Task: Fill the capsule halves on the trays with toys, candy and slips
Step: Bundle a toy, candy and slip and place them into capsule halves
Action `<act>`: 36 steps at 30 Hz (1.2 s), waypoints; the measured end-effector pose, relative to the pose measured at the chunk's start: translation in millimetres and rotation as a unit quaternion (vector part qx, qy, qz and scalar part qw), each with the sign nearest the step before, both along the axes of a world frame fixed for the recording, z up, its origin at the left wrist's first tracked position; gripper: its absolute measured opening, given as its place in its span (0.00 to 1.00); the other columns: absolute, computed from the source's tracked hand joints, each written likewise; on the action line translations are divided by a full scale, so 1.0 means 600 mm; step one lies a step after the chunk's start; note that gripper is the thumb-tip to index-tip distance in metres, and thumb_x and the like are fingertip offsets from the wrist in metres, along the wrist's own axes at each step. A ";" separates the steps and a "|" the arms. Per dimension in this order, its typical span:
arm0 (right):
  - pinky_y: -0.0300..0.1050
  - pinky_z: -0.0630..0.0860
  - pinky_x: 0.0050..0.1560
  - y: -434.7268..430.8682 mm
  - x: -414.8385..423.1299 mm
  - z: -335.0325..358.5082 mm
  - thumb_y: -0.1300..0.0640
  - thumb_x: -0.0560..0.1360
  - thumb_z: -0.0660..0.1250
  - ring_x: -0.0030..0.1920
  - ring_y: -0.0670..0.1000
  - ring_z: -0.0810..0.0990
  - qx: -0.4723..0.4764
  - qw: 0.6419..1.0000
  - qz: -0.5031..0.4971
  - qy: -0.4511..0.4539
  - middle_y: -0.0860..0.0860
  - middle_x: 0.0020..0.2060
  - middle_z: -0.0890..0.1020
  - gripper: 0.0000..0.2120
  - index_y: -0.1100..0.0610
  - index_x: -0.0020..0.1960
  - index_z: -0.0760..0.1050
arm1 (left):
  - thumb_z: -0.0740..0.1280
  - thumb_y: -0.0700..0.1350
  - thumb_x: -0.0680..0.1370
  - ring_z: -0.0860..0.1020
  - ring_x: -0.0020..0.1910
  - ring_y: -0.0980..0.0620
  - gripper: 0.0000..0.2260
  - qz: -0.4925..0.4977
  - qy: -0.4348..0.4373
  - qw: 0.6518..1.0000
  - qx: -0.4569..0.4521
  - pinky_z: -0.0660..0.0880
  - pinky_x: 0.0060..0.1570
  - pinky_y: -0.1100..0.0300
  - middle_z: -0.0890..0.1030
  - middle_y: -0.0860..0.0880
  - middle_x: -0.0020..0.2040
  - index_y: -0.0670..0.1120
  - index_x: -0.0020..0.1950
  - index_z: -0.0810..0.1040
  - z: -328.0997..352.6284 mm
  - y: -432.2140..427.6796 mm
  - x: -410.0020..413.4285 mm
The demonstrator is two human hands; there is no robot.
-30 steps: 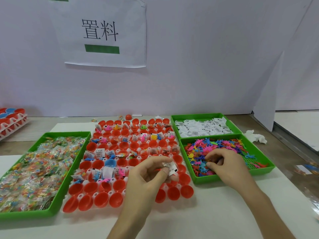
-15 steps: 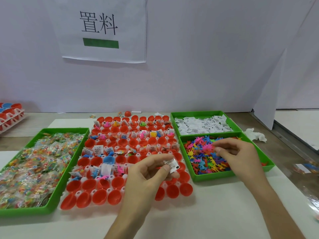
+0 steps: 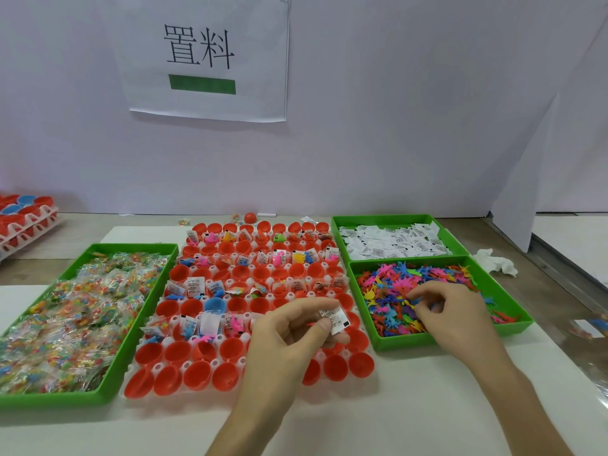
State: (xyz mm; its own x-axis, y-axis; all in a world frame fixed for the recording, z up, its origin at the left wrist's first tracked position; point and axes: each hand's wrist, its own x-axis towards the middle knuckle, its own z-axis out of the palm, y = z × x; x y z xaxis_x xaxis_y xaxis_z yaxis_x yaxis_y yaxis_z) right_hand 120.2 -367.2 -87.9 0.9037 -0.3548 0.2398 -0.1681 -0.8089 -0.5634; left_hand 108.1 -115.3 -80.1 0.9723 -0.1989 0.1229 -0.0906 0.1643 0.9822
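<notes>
Picking: the right hand (image 3: 455, 315) is down in the toy tray (image 3: 427, 344), its fingertips bunched among the toys (image 3: 388, 291). I cannot tell whether they have one pinched.
Change: half a second ago this hand was lifted slightly over the middle of the heap with its fingers pinched. It has since dropped back into the nearer part of the pile.
Left hand (image 3: 292, 340): still pinches a white printed slip (image 3: 335, 319) between thumb and forefinger, as it did a second ago.
Slip position: held above the near-right capsule halves (image 3: 204, 350), not yet in any of them.
Capsule tray (image 3: 157, 366): several farther rows carry slips and toys. The two nearest rows of red halves show nothing inside, and one blue half (image 3: 214, 305) sits among them.
Meaning: the toy pick looks unfinished, so the slip is probably waiting to go in together with a toy.
Progress: roughly half done, with the near rows left.
Supplies: the candy tray (image 3: 112, 363) is on the left and the slip tray (image 3: 381, 219) is behind the toys. Both are well stocked.
</notes>
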 end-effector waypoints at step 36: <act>0.41 0.78 0.40 0.142 -0.039 0.044 0.63 0.69 0.77 0.37 0.49 0.80 0.372 0.901 0.215 -0.054 0.56 0.36 0.83 0.06 0.55 0.43 0.83 | 0.71 0.35 0.78 0.86 0.44 0.47 0.16 0.004 -0.073 0.997 0.011 0.82 0.48 0.60 0.87 0.48 0.45 0.55 0.57 0.82 -0.005 -0.004 -0.008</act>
State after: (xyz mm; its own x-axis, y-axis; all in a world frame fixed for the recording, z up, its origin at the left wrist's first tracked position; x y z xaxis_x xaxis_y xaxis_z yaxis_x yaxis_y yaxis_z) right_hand 96.7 -282.3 -61.5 0.9817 -0.0755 0.1748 0.1593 -0.1768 -0.9713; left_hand 103.4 -117.8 -83.3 0.9458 -0.1949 0.2599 -0.2349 0.1423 0.9615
